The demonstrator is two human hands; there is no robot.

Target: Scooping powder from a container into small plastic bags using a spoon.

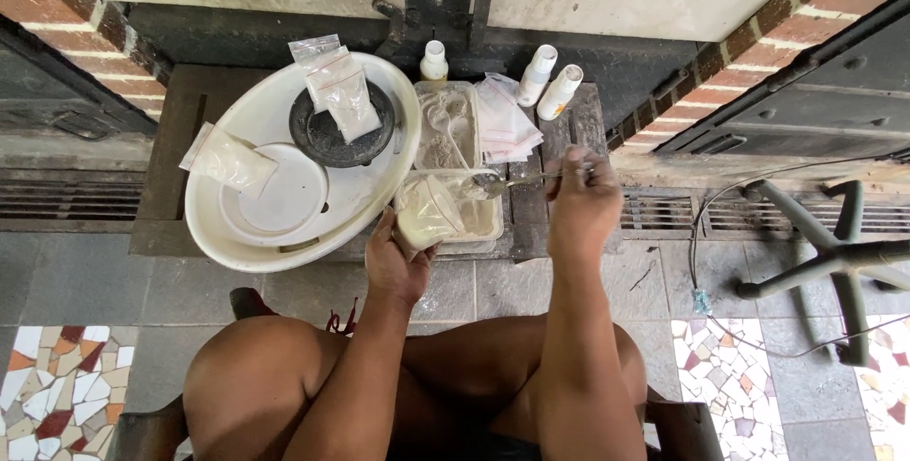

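While held, bag (pixel 427 210) powder-filled, translucent.

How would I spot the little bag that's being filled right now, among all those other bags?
Start at the big white oval basin on the low dark bench. Just off its right rim, the left hand holds up a small clear plastic bag. Unlike the flat bags lying about, it is held open, has pale powder at the bottom, and a metal spoon reaches its mouth.

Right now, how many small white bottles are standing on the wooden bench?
3. One bottle stands behind the clear tray; the other two lean side by side at the back right, behind the stack of small bags. None seems hidden.
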